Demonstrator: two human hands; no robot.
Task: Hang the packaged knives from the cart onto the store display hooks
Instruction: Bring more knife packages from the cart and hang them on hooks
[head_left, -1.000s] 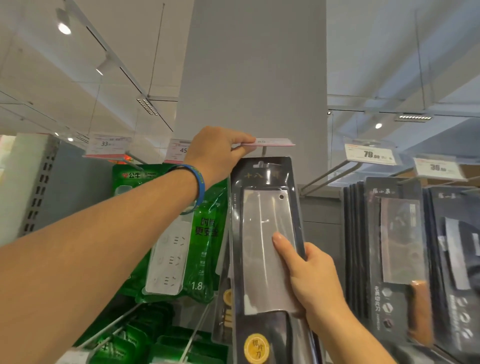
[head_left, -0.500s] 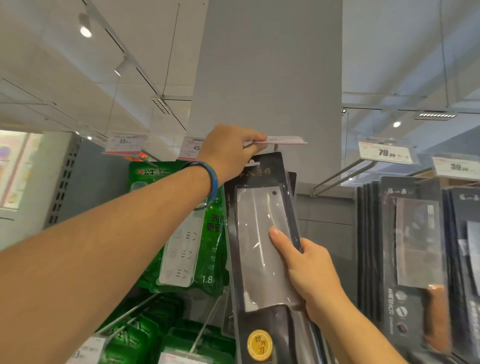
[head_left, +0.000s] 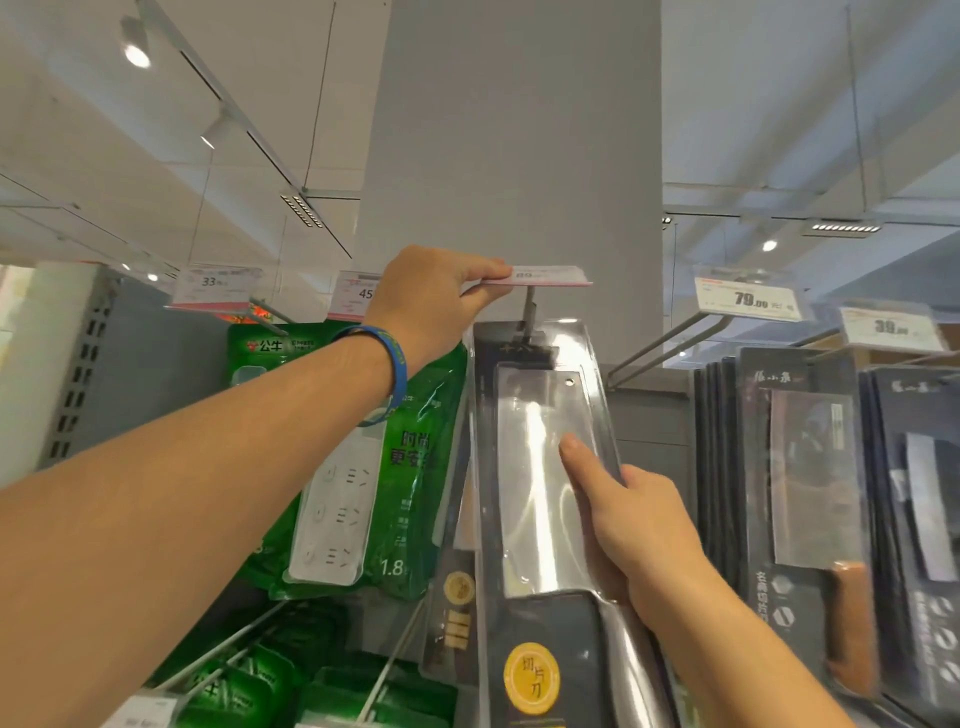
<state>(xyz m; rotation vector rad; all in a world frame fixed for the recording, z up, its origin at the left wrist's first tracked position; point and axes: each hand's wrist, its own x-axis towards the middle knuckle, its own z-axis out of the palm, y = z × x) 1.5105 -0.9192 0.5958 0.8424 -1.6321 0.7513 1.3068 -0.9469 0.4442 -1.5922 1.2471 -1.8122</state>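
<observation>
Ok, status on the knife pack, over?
Left hand pinches price tag, flipped up off the hook. Right hand holds packaged knife, top at hook. Seating unclear.

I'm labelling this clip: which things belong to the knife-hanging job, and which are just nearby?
Job: packaged cleaver, gripped by right hand; display hook; price tag, pinched by left hand.
Nearby: green power-strip packs; other hung knife packs; bare hook; 79.00 tag.

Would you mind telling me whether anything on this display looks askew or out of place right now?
Two things, both mid-task: the packaged cleaver leans, top to the left, at the hook, gripped by the right hand, unlike the straight-hanging knife packs beside it; the left hand pinches the price tag flipped up flat.
</observation>
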